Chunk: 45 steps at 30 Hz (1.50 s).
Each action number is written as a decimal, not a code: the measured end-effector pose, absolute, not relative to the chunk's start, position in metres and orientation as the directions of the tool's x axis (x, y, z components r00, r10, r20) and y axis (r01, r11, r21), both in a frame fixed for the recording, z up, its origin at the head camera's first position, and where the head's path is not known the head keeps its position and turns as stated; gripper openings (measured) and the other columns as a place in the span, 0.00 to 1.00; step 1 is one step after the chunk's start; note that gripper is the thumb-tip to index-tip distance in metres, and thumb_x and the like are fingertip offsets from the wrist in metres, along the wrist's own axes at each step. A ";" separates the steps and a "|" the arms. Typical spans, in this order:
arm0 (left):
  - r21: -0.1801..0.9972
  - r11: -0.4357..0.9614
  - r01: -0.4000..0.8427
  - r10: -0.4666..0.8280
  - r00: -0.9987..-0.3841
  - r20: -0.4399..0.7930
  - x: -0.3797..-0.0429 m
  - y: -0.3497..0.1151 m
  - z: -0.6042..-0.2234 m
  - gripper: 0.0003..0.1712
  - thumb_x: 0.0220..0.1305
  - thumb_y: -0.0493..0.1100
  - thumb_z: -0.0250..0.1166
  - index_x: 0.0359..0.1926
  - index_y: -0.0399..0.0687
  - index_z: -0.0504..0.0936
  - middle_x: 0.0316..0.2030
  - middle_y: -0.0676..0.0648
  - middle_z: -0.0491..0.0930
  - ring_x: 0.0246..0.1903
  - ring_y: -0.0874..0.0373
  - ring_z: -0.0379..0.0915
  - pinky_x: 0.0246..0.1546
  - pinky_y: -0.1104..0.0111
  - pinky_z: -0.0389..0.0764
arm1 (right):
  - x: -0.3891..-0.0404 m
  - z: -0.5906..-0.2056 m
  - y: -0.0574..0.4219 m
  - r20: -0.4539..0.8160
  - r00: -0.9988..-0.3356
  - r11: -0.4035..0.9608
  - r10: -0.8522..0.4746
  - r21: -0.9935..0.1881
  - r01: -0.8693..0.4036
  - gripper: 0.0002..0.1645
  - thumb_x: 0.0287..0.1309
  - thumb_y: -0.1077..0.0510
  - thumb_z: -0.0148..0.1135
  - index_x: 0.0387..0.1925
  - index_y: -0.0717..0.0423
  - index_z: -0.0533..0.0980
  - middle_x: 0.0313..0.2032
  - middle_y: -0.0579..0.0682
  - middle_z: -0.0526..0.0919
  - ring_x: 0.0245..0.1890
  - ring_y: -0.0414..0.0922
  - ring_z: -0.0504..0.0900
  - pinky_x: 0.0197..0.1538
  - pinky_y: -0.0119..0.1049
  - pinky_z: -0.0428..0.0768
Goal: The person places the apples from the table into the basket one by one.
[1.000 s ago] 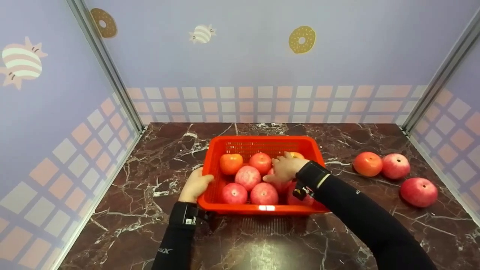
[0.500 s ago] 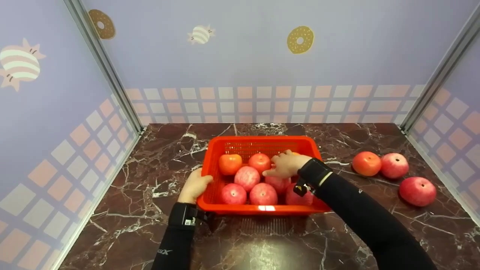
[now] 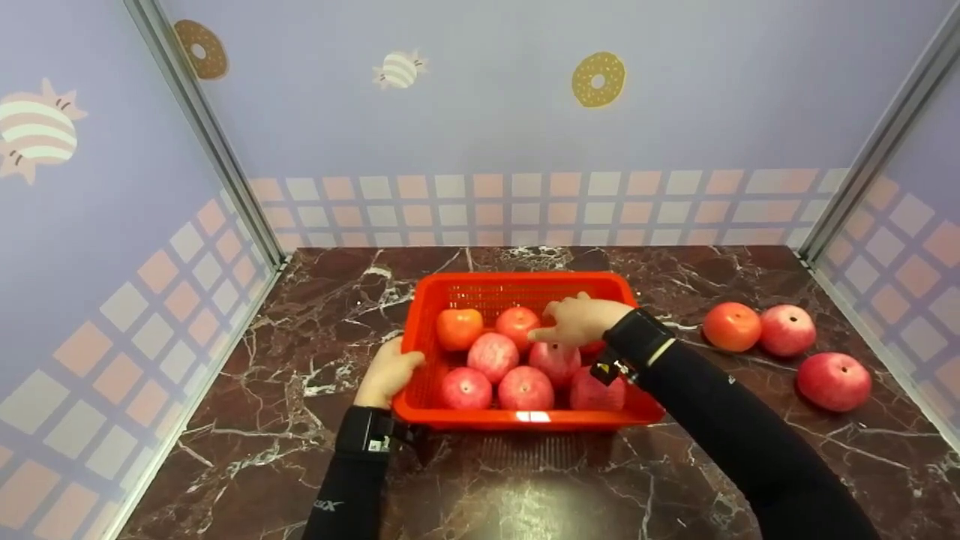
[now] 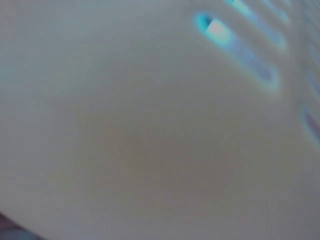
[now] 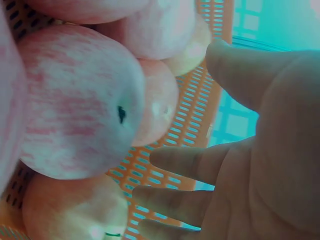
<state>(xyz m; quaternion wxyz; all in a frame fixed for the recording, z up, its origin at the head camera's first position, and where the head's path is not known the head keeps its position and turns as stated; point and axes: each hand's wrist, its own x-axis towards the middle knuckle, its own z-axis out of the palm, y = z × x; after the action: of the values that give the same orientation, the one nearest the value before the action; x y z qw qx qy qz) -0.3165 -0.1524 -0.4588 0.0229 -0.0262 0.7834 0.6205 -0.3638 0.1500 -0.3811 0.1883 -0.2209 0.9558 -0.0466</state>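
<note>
A red plastic basket (image 3: 525, 277) with slotted walls holds several red apples (image 3: 526, 388) and an orange-red one (image 3: 460, 328) at its back left. My left hand (image 3: 388, 373) grips the basket's left rim, thumb over the top. Over the right part of the basket hovers my right hand (image 3: 583, 321), fingers spread and holding nothing. Just below it lies a striped apple (image 5: 82, 102), apart from the fingers in the right wrist view. The hand partly hides the fruit at the back right. The left wrist view is a pale blur with a few slots.
To the right of the basket, an orange-red apple (image 3: 732, 327) and a pink-red apple (image 3: 787, 330) lie side by side. Another red apple (image 3: 834, 382) lies nearer the front. Patterned panels (image 3: 525, 135) wall in the dark marbled tabletop (image 3: 330, 315) at the back and sides.
My right hand has risen off the apples and shifted slightly right, its fingers loosening, and more of the apple under it shows. The left hand keeps its hold on the rim.
</note>
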 end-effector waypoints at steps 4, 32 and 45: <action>0.970 0.236 -0.062 -0.012 -0.998 -0.061 -0.317 -0.153 -0.460 0.19 0.49 0.28 0.54 0.45 0.27 0.75 0.38 0.34 0.78 0.35 0.45 0.77 0.34 0.61 0.80 | -0.363 -0.375 0.154 -0.317 -0.837 0.895 -0.446 -0.192 -0.403 0.43 0.66 0.31 0.46 0.65 0.61 0.69 0.61 0.61 0.74 0.62 0.65 0.65 0.65 0.58 0.61; 0.973 0.224 -0.061 -0.003 -0.998 -0.062 -0.316 -0.154 -0.457 0.19 0.50 0.28 0.54 0.46 0.25 0.73 0.38 0.34 0.77 0.36 0.43 0.77 0.33 0.60 0.79 | -0.349 -0.350 0.215 -0.215 -0.876 0.854 -0.432 -0.411 -0.320 0.47 0.64 0.27 0.43 0.66 0.59 0.66 0.62 0.59 0.72 0.61 0.57 0.71 0.62 0.56 0.68; 0.976 0.203 -0.080 0.015 -0.996 -0.085 -0.310 -0.151 -0.447 0.20 0.50 0.27 0.53 0.47 0.22 0.72 0.40 0.30 0.77 0.38 0.38 0.77 0.36 0.58 0.80 | -0.329 -0.343 0.266 -0.039 -0.941 0.813 -0.337 -0.516 -0.270 0.44 0.64 0.28 0.45 0.65 0.57 0.67 0.58 0.60 0.76 0.56 0.58 0.75 0.58 0.59 0.70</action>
<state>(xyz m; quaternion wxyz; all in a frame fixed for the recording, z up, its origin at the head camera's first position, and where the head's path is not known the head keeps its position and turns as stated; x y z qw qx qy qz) -0.3101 -0.1509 -0.4470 0.0375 -0.0211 0.7747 0.6308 -0.3288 0.2664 -0.3434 0.0642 -0.1596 0.9500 -0.2605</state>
